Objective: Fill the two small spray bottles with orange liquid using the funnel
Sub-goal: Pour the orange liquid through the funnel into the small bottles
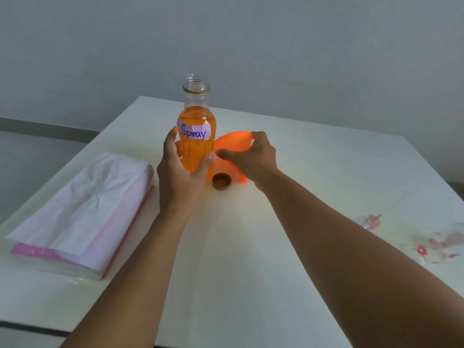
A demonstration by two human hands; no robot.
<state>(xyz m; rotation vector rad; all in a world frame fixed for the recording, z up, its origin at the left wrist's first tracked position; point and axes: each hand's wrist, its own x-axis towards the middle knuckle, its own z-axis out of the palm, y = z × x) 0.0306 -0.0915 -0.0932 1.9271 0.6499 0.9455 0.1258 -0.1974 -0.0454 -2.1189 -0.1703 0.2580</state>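
A clear bottle [196, 121] of orange liquid, labelled "Spray", stands uncapped and upright in the middle of the white table [326, 172]. My left hand [179, 169] wraps around its lower body. Just right of it an orange funnel [232, 144] lies tilted on the table, and my right hand [251, 156] grips its wide rim with fingers over the top. The bottle's brown cap [221, 181] rests upside down on the table in front of the funnel. No small spray bottles are clearly visible.
A flat stack of white tissue in a clear and pink plastic pack [80, 214] lies at the left. At the right edge sits a blurred clear item with red flower prints [437, 244]. A grey wall rises behind the table.
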